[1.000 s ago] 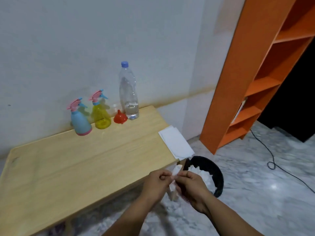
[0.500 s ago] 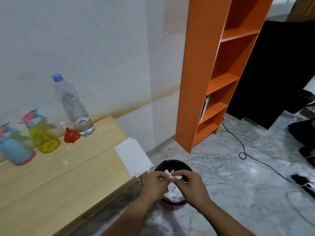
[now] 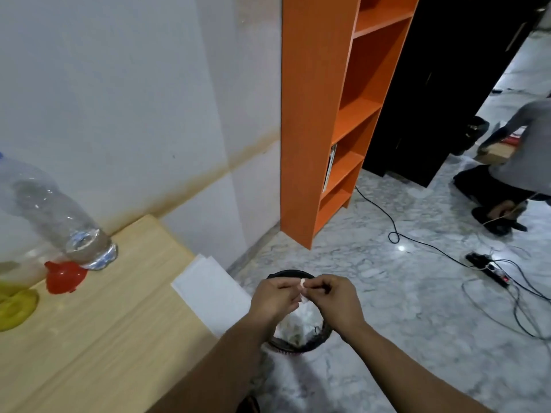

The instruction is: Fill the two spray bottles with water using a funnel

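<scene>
you are pinching a tissue scrap (image 3: 303,284) between left hand (image 3: 275,296) and right hand (image 3: 334,298), directly above the bin (image 3: 323,333); filling appears finished, the water bottle (image 3: 59,216) being nearly empty

Bare forearms, no sleeves/rings visible.

Orange shelf (image 3: 313,120) against white wall (image 3: 119,84), marble floor (image 3: 402,308).

Illumination is even, indoor and moderately bright. A small glare spot sits on the marble floor (image 3: 401,248) right of the orange shelf (image 3: 310,120). The water bottle (image 3: 59,216), left of the shelf, is motion-blurred and leans from wide-angle distortion. Soft shadow lies on the floor beneath the forearms.
</scene>
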